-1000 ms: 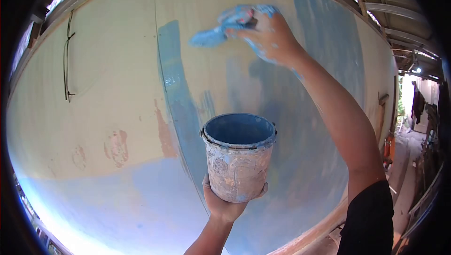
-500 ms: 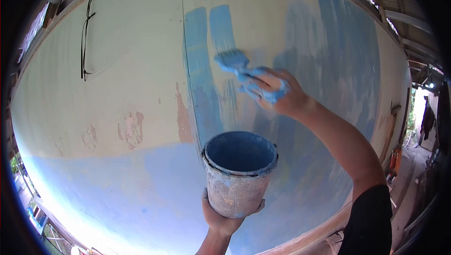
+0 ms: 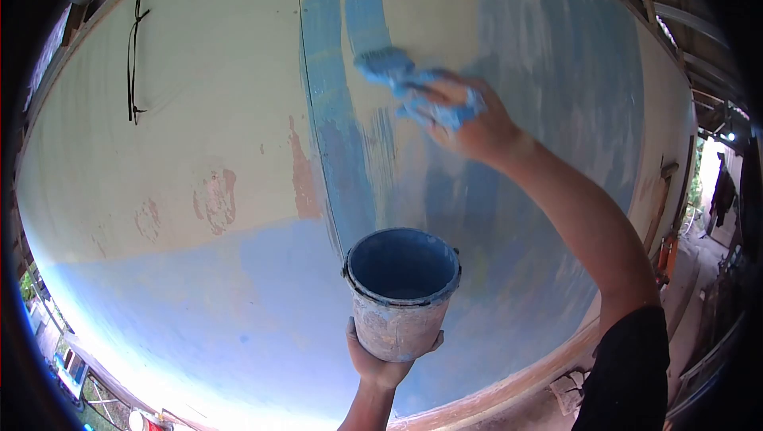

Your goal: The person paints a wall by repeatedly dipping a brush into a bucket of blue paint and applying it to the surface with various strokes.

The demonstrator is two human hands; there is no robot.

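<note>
My right hand, smeared with blue paint, grips a paintbrush by its handle. The blue bristles rest against the wall at the lower end of a short blue stroke. Low in the view, my left hand cups a paint bucket from beneath, with fingers and thumb around its base. The bucket's outside is pale and paint-stained, and blue coats its inner wall. How much paint it holds is hard to see. Left of the fresh stroke runs a longer blue band beside a vertical seam.
The wall is cream above and lighter blue below on the left, with patchy blue on the right. A black cord hangs at upper left. Peeled patches show lower down. A walkway runs along the right side.
My right hand has drawn the brush slightly up along the stroke, which looks more solidly blue. The view has tilted down a little, and the bucket sits lower against the wall.
</note>
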